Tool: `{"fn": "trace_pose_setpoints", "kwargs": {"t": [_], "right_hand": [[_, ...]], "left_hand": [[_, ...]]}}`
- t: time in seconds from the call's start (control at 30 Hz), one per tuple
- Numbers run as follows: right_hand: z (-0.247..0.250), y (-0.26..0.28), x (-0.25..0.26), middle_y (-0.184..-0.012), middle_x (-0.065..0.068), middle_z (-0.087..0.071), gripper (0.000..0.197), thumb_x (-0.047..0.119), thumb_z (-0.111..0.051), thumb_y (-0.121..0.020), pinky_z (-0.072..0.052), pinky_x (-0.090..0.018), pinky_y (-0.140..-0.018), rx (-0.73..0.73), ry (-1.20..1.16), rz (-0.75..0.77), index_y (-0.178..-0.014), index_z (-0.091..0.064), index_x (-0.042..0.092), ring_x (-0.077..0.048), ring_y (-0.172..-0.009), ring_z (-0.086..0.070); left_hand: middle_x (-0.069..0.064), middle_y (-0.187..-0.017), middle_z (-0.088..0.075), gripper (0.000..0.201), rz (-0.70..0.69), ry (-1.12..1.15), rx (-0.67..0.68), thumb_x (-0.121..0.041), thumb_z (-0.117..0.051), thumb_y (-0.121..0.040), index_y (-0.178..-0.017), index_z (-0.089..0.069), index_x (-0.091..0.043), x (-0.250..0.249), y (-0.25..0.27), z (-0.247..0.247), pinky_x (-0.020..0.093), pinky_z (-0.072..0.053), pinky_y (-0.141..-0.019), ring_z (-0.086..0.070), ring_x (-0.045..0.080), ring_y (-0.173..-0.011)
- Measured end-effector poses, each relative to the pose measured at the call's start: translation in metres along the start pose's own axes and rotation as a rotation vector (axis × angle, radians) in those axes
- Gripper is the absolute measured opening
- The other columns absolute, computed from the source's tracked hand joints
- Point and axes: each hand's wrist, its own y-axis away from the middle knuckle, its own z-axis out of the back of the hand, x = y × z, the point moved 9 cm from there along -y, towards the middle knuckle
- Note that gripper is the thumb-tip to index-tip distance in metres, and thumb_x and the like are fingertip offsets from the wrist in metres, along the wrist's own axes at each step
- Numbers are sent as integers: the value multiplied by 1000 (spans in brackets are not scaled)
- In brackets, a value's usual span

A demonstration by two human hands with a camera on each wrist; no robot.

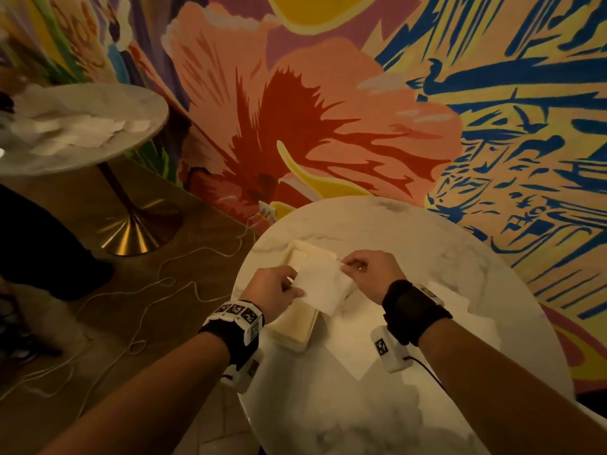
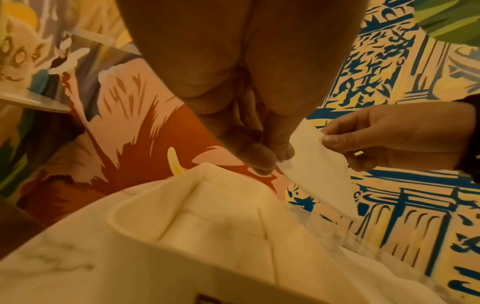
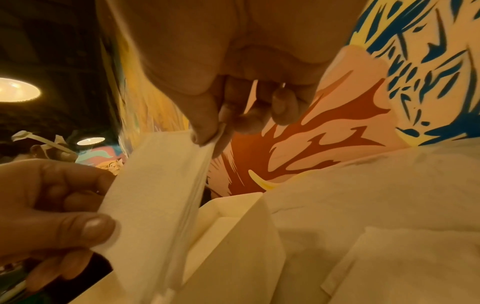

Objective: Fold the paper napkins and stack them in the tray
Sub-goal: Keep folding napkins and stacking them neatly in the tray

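A white folded paper napkin (image 1: 323, 284) hangs in the air just above the cream tray (image 1: 297, 330) on the round marble table (image 1: 427, 244). My left hand (image 1: 279, 289) pinches its left edge between thumb and fingers. My right hand (image 1: 364, 267) pinches its upper right corner. In the left wrist view the napkin (image 2: 319, 174) stretches between my left fingertips (image 2: 262, 162) and the right hand (image 2: 369, 142), above the tray (image 2: 207, 226). The right wrist view shows the napkin (image 3: 155, 195) doubled, with the tray (image 3: 233, 236) below it.
Unfolded napkins (image 1: 466, 326) lie on the table under my right wrist. A second round table (image 1: 82, 126) with loose napkins stands at the far left. White cords (image 1: 157, 290) trail over the floor. The painted wall (image 1: 328, 110) stands right behind the table.
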Motion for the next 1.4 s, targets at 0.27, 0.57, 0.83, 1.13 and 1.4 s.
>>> {"fn": "trace_pose_setpoints", "kwargs": {"t": [0.27,0.57,0.83,1.13,1.4], "right_hand": [[-16,-52,9,-95,-1,-70,12,26,-66,-92,-51,-28,-86,-44,61,-78,-97,-75,20,-19,-90,-63],[-63,-81,-6,-99,-3,-71,10,25,-66,-91,-53,-30,-86,109,179,-217,-97,-74,22,-21,-88,-64],[-76,-85,-3,-117,-4,-68,26,32,-62,-93,-52,-36,-94,170,319,-200,-116,-69,22,-24,-104,-63],[-88,-81,23,-133,-5,-54,35,31,-58,-96,-45,-34,-100,161,499,0,-127,-62,18,-22,-119,-53],[-150,-71,26,-159,-9,-20,66,42,-59,-93,-29,-47,-115,471,659,24,-151,-29,31,-33,-143,-27]], "left_hand": [[-1,-132,-62,44,146,-196,17,-13,-64,-94,-136,-60,-25,58,-19,20,28,-46,-102,-61,20,-117],[0,-127,-67,43,160,-184,52,-14,-62,-95,-136,-60,-25,70,-26,19,31,-43,-108,-58,22,-121],[-4,-124,-66,47,182,-179,74,-9,-60,-96,-138,-57,-29,73,-27,17,23,-43,-97,-58,18,-117],[-2,-127,-66,46,182,-198,93,-13,-62,-94,-137,-58,-30,75,-29,13,30,-46,-101,-61,20,-114],[-9,-119,-69,52,192,-168,99,-4,-59,-94,-137,-57,-32,79,-30,11,20,-45,-87,-58,5,-90]]}}
